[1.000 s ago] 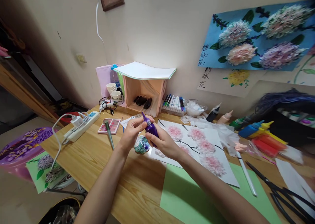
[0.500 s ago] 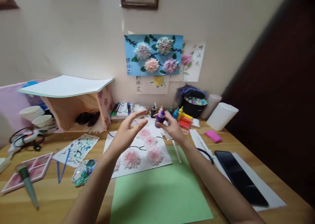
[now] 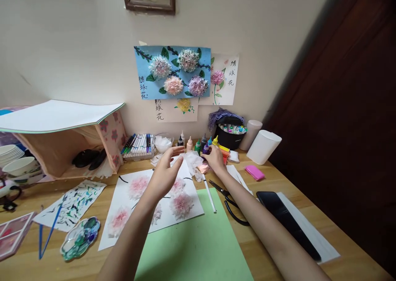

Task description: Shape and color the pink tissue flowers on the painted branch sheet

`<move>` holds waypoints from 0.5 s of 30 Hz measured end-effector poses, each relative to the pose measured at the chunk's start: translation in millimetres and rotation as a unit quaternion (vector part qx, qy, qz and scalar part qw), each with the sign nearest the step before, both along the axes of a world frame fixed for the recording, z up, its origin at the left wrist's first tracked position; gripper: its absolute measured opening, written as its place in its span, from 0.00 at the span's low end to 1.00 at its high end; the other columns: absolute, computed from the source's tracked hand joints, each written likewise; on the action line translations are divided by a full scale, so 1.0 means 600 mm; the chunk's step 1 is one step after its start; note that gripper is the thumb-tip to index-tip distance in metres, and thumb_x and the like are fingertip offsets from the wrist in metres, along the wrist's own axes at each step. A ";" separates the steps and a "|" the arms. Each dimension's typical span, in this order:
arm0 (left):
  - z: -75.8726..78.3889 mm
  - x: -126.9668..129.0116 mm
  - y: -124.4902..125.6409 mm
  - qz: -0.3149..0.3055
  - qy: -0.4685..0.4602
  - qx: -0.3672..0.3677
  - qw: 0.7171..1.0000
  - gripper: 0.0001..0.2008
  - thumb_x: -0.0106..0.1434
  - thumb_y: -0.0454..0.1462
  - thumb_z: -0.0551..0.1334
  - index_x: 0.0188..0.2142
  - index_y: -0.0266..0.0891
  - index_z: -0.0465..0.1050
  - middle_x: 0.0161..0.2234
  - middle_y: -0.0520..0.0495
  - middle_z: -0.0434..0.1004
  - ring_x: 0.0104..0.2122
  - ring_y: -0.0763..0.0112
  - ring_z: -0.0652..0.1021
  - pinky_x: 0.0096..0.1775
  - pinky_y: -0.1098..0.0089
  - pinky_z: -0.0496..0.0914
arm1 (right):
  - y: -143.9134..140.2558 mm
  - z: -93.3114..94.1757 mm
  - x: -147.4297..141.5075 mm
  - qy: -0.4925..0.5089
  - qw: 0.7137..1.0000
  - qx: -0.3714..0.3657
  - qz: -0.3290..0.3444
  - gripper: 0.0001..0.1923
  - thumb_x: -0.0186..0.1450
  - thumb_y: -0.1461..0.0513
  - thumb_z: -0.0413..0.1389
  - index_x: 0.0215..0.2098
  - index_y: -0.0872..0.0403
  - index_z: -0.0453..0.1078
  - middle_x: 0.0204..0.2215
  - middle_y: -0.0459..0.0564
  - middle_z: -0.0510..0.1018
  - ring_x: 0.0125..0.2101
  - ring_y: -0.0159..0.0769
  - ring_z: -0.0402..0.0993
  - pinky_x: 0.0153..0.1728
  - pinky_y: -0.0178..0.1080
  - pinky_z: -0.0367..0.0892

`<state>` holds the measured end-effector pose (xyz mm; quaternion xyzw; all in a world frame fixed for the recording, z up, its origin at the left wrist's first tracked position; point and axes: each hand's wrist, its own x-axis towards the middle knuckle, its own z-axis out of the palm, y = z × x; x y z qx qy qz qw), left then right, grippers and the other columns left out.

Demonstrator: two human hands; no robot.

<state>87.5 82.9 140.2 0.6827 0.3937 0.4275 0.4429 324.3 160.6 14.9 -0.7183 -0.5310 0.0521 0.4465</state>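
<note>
While our right hand (image 3: 214, 158) sets a purple paint bottle (image 3: 206, 148) among the other bottles, our left hand (image 3: 163, 176) hangs open.

Nearest us lies the green sheet (image 3: 198, 244), bare; beyond it the white sheet (image 3: 148, 200) already carries several pink blossoms on black branches, with the scissors (image 3: 228, 198) to its right. Above that sheet our left palm is spread, holding nothing. Farther back, our right fingers wrap the bottle at the bottle row (image 3: 198, 143) by the wall. We judge the painting well advanced, the purple put away.
</note>
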 end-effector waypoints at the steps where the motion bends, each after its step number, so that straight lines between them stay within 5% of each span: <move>1: 0.001 -0.004 0.001 0.001 0.001 0.000 1.000 0.14 0.63 0.38 0.57 0.47 0.40 0.71 0.52 0.42 0.74 0.53 0.59 0.72 0.55 0.58 0.63 | -0.001 -0.001 -0.001 -0.012 1.000 -0.005 -0.009 0.16 0.52 0.62 0.64 0.36 0.58 0.68 0.38 0.59 0.77 0.42 0.47 0.72 0.43 0.46 0.67; 7: 0.015 -0.031 0.004 0.004 0.016 -0.015 1.000 0.16 0.64 0.40 0.56 0.50 0.38 0.69 0.55 0.41 0.71 0.55 0.61 0.70 0.56 0.59 0.62 | -0.027 0.015 -0.009 -0.071 0.996 -0.032 -0.045 0.25 0.51 0.61 0.66 0.43 0.58 0.62 0.40 0.60 0.74 0.42 0.50 0.73 0.40 0.45 0.68; 12: 0.031 -0.058 0.014 0.022 0.023 -0.002 1.000 0.16 0.65 0.40 0.54 0.48 0.37 0.71 0.54 0.41 0.72 0.55 0.64 0.70 0.57 0.62 0.61 | -0.026 0.098 -0.031 -0.131 0.989 -0.005 -0.073 0.23 0.63 0.53 0.56 0.50 0.60 0.61 0.50 0.67 0.67 0.53 0.56 0.63 0.51 0.53 0.60; 15: 0.038 -0.067 0.016 0.032 0.021 -0.004 0.999 0.15 0.65 0.40 0.54 0.47 0.38 0.73 0.53 0.43 0.74 0.55 0.64 0.70 0.57 0.63 0.61 | 0.026 0.150 -0.048 -0.169 0.985 -0.040 -0.010 0.14 0.66 0.55 0.54 0.45 0.55 0.68 0.48 0.59 0.71 0.54 0.51 0.64 0.55 0.52 0.59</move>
